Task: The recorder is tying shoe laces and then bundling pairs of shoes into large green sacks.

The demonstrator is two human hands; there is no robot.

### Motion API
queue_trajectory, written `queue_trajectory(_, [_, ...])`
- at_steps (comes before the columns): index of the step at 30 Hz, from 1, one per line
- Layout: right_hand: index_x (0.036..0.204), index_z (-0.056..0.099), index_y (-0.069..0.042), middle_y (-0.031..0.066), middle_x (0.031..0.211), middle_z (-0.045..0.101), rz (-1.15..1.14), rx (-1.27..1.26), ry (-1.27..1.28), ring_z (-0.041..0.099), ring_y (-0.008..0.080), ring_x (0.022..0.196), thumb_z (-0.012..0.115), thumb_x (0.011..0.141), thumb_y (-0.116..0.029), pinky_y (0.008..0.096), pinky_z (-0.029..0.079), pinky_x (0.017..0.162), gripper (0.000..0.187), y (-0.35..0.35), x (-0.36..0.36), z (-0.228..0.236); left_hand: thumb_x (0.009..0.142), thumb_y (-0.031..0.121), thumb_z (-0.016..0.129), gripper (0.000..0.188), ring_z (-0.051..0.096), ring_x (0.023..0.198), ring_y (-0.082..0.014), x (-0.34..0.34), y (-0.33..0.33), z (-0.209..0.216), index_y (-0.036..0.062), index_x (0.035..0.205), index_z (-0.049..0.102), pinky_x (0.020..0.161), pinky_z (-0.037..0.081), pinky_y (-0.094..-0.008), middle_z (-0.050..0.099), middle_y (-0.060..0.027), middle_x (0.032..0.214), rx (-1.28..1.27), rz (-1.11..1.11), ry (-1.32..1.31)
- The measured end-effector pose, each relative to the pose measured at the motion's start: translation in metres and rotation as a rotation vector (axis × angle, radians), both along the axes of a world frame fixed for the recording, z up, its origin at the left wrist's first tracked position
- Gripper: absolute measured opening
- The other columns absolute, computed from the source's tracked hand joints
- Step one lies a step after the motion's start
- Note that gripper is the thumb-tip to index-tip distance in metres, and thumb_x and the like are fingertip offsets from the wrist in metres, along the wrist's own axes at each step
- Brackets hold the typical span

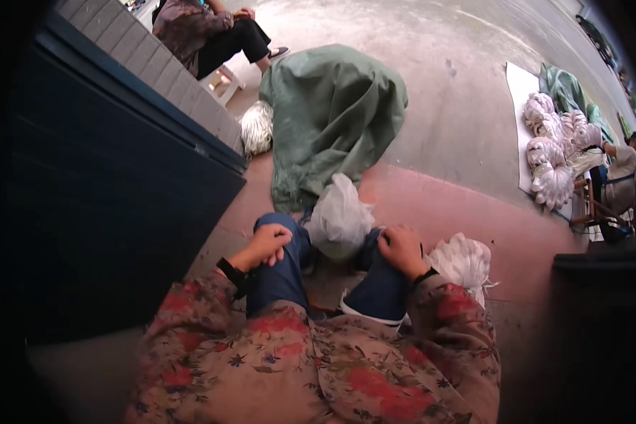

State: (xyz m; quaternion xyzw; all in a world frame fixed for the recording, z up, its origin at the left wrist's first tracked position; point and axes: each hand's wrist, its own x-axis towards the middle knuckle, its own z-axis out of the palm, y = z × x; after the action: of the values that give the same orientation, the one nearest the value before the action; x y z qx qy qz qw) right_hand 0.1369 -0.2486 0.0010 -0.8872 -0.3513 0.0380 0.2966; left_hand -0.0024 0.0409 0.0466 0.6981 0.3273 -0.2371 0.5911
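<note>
I am seated, looking down at my knees in dark blue trousers. My left hand point(263, 246) rests on my left knee with the fingers curled and nothing in it. My right hand point(401, 250) lies on my right knee, fingers bent, holding nothing that I can see. Between my knees stands a pale translucent plastic bag point(339, 219). A bundle of white fibre point(463, 261) lies just right of my right wrist. Both sleeves are floral, with a dark band at each wrist.
A large green cloth-covered heap point(332, 116) sits ahead, another white bundle point(257, 127) at its left. A dark blue wall point(113, 191) runs along the left. A person point(205, 35) sits at the back left. Several white bundles point(551, 152) lie on a sheet at right, beside another seated person point(618, 169).
</note>
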Motion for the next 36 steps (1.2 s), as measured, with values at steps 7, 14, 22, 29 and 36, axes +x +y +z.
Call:
queue_trajectory(7, [0.091,0.061,-0.001,0.0168,0.086,0.060,0.188,-0.095,0.575,0.058,0.0298,0.082,0.057,0.077,-0.020,0.0347,0.045,0.073,0.024,0.010,0.043,-0.025,0.079,0.021,0.054,0.014,0.056,0.050,-0.0212,-0.010,0.029,-0.007,0.0084,0.082,0.060,0.044,0.043,-0.0322,0.058,-0.0084,0.059,0.713,-0.107,-0.396])
queue_trajectory(14, [0.078,0.059,0.002,0.0200,0.069,0.058,0.049,-0.056,0.413,0.059,0.0311,0.067,0.052,0.073,-0.019,0.0366,0.045,0.063,0.023,0.125,0.199,-0.048,0.077,0.020,0.054,0.009,0.057,0.060,-0.0325,-0.006,0.042,-0.041,0.0145,0.081,0.059,0.052,0.044,-0.0427,0.059,-0.0117,0.067,1.048,-0.106,-0.433])
queue_trajectory(22, [0.132,-0.005,-0.010,0.0195,0.105,0.046,-0.598,0.308,1.286,0.056,0.0313,0.065,0.063,0.074,-0.016,0.0436,0.050,0.055,0.090,0.207,0.171,-0.255,0.075,0.015,0.055,0.011,0.058,0.056,-0.0285,0.009,0.046,-0.046,0.0136,0.084,0.059,0.049,0.046,-0.0379,0.060,-0.0062,0.072,1.032,-0.210,-0.446])
queue_trajectory(29, [0.131,-0.003,-0.010,0.0177,0.122,0.032,-0.922,0.709,1.584,0.054,0.0330,0.076,0.067,0.071,-0.013,0.0447,0.050,0.063,0.092,0.247,0.163,-0.260,0.071,0.011,0.058,0.006,0.057,0.056,-0.0270,0.022,0.054,-0.043,0.0106,0.077,0.060,0.048,0.045,-0.0353,0.060,-0.0075,0.067,0.977,-0.119,-0.476])
queue_trajectory(36, [0.102,0.051,-0.012,0.0081,0.097,0.056,-0.884,0.373,1.550,0.054,0.0261,0.080,0.067,0.070,-0.040,0.0375,0.043,0.060,0.045,0.262,0.166,-0.214,0.073,0.012,0.057,0.009,0.057,0.058,-0.0288,0.018,0.050,-0.047,0.0112,0.081,0.060,0.050,0.045,-0.0371,0.060,-0.0089,0.070,0.942,-0.103,-0.416])
